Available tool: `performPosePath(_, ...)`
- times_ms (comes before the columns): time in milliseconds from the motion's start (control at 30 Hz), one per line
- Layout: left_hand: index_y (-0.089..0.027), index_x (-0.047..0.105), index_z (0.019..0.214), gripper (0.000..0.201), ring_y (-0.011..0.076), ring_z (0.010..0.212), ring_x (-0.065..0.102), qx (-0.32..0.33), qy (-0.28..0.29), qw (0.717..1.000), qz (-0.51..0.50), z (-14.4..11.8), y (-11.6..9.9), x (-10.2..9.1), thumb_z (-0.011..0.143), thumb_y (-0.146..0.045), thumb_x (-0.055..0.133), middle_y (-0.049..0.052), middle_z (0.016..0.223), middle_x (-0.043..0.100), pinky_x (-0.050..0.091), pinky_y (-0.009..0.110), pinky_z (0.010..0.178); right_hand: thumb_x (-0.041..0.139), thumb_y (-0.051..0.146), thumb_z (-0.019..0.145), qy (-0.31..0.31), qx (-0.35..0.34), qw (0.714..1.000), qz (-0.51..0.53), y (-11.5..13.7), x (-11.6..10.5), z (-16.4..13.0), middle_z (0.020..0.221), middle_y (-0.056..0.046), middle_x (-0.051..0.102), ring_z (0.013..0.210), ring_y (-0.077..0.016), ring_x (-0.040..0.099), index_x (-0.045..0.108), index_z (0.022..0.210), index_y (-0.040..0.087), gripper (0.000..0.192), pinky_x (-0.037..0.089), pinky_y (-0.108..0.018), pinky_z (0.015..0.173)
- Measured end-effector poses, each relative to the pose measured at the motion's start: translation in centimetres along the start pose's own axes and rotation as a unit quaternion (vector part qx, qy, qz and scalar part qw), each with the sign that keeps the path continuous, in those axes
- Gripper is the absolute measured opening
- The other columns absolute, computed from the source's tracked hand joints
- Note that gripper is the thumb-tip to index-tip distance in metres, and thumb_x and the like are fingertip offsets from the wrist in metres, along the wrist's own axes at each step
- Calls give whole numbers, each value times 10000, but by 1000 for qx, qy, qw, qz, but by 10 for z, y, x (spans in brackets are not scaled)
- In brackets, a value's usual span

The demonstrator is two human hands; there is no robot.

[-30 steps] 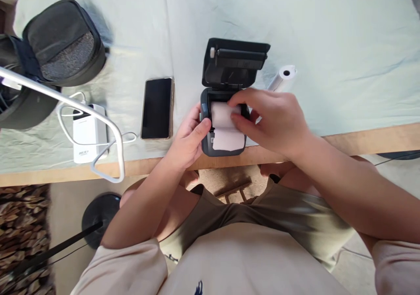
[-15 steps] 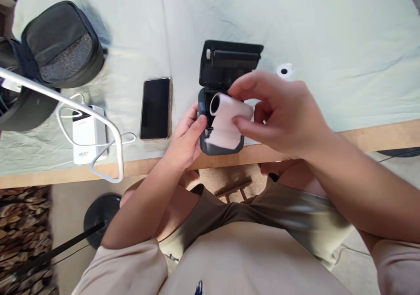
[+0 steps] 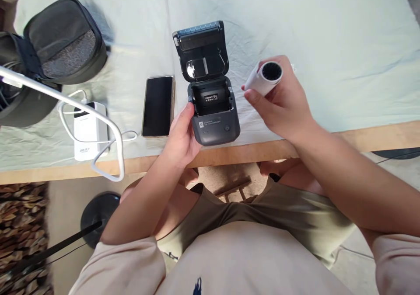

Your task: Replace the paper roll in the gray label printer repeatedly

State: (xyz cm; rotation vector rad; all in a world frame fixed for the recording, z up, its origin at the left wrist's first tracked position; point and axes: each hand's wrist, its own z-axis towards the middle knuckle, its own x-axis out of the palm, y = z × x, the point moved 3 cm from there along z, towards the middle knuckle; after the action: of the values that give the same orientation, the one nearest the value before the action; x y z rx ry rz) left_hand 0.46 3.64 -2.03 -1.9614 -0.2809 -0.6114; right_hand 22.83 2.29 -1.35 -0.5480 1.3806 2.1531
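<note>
A dark grey label printer (image 3: 215,126) with its lid (image 3: 201,52) swung up is held near the table's front edge. My left hand (image 3: 183,137) grips its left side, thumb along the body. Inside the paper bay a small printed label shows, and no roll lies there. To the right, my right hand (image 3: 285,102) pinches a white paper roll (image 3: 260,78), its dark hollow core facing up toward me. The roll is apart from the printer. Behind that hand, the small white roll on the cloth is almost wholly hidden.
A smartphone (image 3: 158,106) lies left of the printer. Farther left are a white power bank (image 3: 85,133) with a white cable, a white curved tube (image 3: 82,107) crossing above it, and an open black case (image 3: 65,41). The wooden table edge (image 3: 357,135) runs along the front.
My right hand has carried the paper roll out of the printer, up and to the right. The printer has tilted, so its bay and front panel now show.
</note>
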Motion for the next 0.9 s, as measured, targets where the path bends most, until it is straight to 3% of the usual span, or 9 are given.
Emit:
performPosePath(100, -194, 779, 1107, 304, 282, 1344, 763, 10, 13, 1000, 14, -1, 0, 1, 1111, -447, 611, 52, 1082, 867, 670, 377, 1101, 684, 387, 1014, 7, 27, 1000, -11, -8, 7, -6, 1202, -72, 748, 980, -238, 743, 475, 1394, 297, 443, 666, -425, 872)
performPosePath(200, -220, 784, 1095, 288, 314, 1360, 757, 18, 36, 999, 25, -1, 1, -1, 1046, -497, 719, 43, 1140, 872, 698, 394, 1070, 678, 311, 960, 37, 60, 992, -107, -13, 15, -12, 1009, -49, 756, 818, -282, 731, 513, 1406, 278, 477, 651, -488, 756)
performPosePath(267, -236, 785, 1095, 309, 335, 1369, 752, 21, 51, 998, 28, 0, 1, -1, 994, -529, 785, 38, 1200, 868, 713, 404, 1049, 674, 300, 941, 36, 52, 988, -139, -8, 13, -14, 1073, -78, 771, 877, -315, 750, 494, 1421, 273, 514, 653, -514, 766)
performPosePath(367, -234, 776, 1098, 347, 352, 1380, 744, 25, 63, 997, 28, 0, 2, -2, 956, -546, 827, 41, 1270, 854, 717, 409, 1036, 684, 351, 953, -23, -5, 985, -171, 13, -7, -11, 1330, -139, 716, 1120, -342, 743, 443, 1468, 281, 572, 659, -525, 880)
performPosePath(467, -229, 771, 1094, 335, 345, 1366, 752, 31, 66, 997, 30, 0, 3, -2, 959, -530, 825, 37, 1250, 859, 714, 398, 1031, 693, 352, 951, -93, -20, 971, -220, 23, -36, -4, 1335, -153, 646, 1144, -326, 702, 476, 1423, 254, 529, 630, -538, 954)
performPosePath(567, -232, 772, 1099, 340, 340, 1347, 763, 34, 72, 996, 29, 1, 4, -2, 945, -527, 842, 27, 1199, 867, 713, 389, 1026, 798, 365, 864, -113, 48, 963, -242, 2, -55, 3, 1369, -186, 586, 1190, -346, 669, 526, 1368, 223, 590, 600, -553, 1010)
performPosePath(667, -239, 768, 1096, 386, 350, 1360, 754, 33, 76, 996, 31, 2, 4, -2, 906, -556, 880, 32, 1225, 862, 715, 392, 1024, 896, 450, 807, -37, 165, 958, -233, -37, -51, 3, 1355, -180, 606, 1027, -316, 697, 565, 1372, 257, 683, 601, -537, 940)
performPosePath(733, -241, 762, 1089, 409, 359, 1377, 743, 33, 76, 996, 32, 2, 4, -2, 889, -572, 893, 40, 1244, 857, 716, 400, 1027, 903, 433, 807, -1, 209, 950, -233, -57, -43, 1, 1315, -167, 628, 906, -274, 680, 593, 1332, 268, 632, 595, -515, 887)
performPosePath(900, -230, 755, 1065, 425, 366, 1389, 736, 34, 78, 996, 28, 1, 3, 0, 846, -546, 937, 49, 1153, 861, 711, 414, 1057, 816, 189, 801, -38, 172, 966, -189, -70, -40, 6, 1190, -114, 675, 879, -237, 664, 586, 1258, 273, 519, 573, -462, 885)
